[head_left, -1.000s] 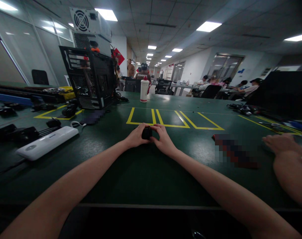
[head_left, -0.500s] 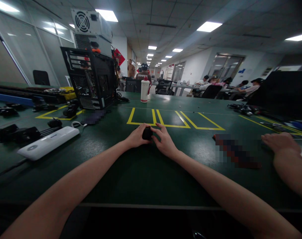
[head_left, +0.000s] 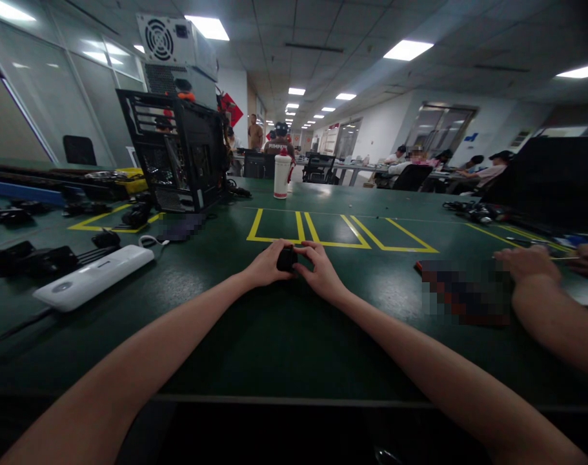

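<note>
Black object [head_left: 286,259] sits between the left grip [head_left: 266,265] and right grip [head_left: 319,270].

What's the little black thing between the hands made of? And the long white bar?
The little black thing: maybe plastic, from its smooth-looking dark surface, but it's too small and dim to be sure. The long white bar: likely smooth plastic, because its rounded body has a soft shine.

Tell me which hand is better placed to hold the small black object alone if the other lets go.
Probably the left hand: its fingers and thumb bracket the small black object at top and bottom, while the right hand seems to meet only its right edge.
</note>
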Motion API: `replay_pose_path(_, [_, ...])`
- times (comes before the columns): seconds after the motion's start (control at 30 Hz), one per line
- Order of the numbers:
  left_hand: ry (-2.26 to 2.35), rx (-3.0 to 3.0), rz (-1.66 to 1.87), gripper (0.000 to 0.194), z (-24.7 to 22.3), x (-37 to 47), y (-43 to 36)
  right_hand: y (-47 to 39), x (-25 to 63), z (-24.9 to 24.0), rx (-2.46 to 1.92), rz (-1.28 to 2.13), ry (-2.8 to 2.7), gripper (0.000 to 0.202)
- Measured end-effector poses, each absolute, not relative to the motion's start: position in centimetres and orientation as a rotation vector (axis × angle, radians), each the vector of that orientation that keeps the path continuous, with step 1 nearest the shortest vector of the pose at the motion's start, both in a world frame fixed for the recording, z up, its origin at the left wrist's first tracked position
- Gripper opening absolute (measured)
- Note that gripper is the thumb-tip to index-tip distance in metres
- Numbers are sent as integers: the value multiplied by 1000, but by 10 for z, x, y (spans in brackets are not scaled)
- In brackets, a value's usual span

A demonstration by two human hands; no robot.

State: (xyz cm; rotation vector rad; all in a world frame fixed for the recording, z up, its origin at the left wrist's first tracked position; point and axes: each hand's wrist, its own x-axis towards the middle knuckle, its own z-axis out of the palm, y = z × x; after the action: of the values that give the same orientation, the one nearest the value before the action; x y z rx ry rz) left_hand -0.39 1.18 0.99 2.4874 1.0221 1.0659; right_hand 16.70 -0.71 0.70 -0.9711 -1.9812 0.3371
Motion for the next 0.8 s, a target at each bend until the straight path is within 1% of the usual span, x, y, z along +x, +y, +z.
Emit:
replay_pose_path(0.17, [996, 2504, 1057, 58, 11, -5, 12, -6, 169, 3, -919, 445, -1966, 31])
replay_pose_path(0.3, [963, 2512, 1060, 55, 12, -5, 11, -6, 167, 2, -871, 624, -1949, 29])
replay_pose_path(0.43, [993, 2493, 1065, 58, 10, -5, 12, -9, 164, 3, -832, 799, -1874, 15])
replay_pose_path(0.53, [1007, 2484, 1067, 60, 9, -5, 14, -8, 162, 3, -817, 836, -1808, 10])
replay_pose_path(0.7, [993, 2491, 1079, 58, 8, -4, 14, 0, 162, -1, -850, 856, -1770, 28])
replay_pose_path(0.8, [989, 2491, 1073, 59, 9, -5, 12, 2, 164, -2, -860, 897, -1802, 29])
